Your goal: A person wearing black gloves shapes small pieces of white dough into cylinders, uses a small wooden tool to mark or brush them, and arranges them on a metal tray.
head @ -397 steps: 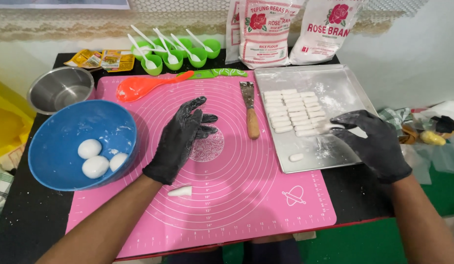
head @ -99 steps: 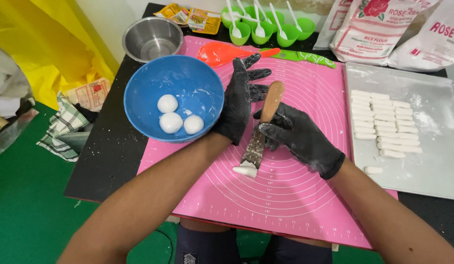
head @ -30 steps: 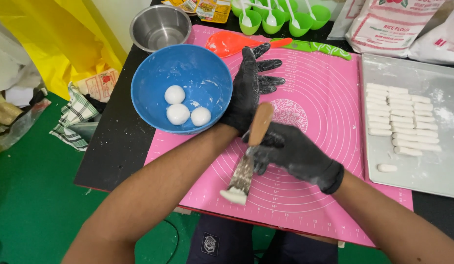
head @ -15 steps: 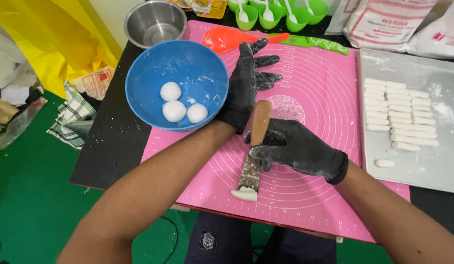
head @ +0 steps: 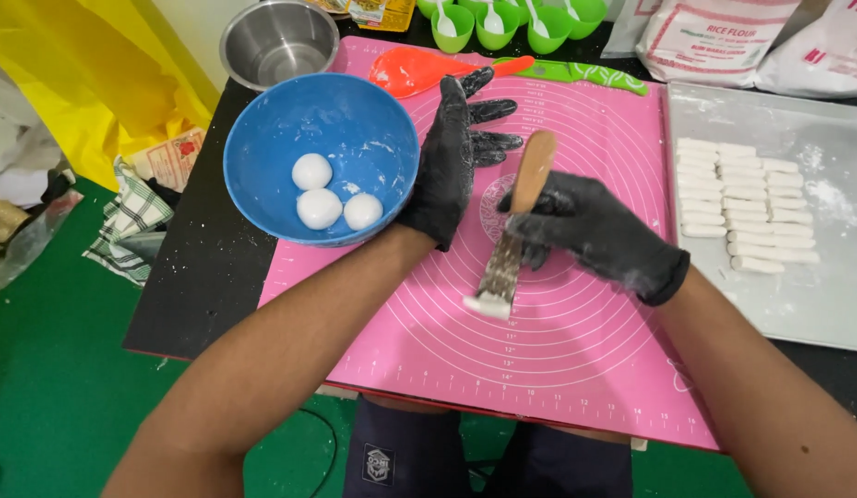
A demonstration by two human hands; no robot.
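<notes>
The flour bags (head: 714,41) and green cups (head: 511,18) are cut off by the top edge.

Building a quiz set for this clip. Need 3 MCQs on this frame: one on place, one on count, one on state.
1. Where does the left hand rest?
A. Flat on the pink mat beside the blue bowl
B. Inside the steel bowl
C. On the metal tray

2. How many white dough balls lie in the blue bowl?
A. One
B. Three
C. Five

3. What is the right hand doing?
A. Open and holding nothing
B. Gripping a wooden-handled scraper
C. Holding a green cup

Answers:
1 A, its palm lies on the pink mat against the bowl's right rim.
2 B, three dough balls sit together.
3 B, fingers wrap the scraper, with a white dough piece at its blade.
</notes>
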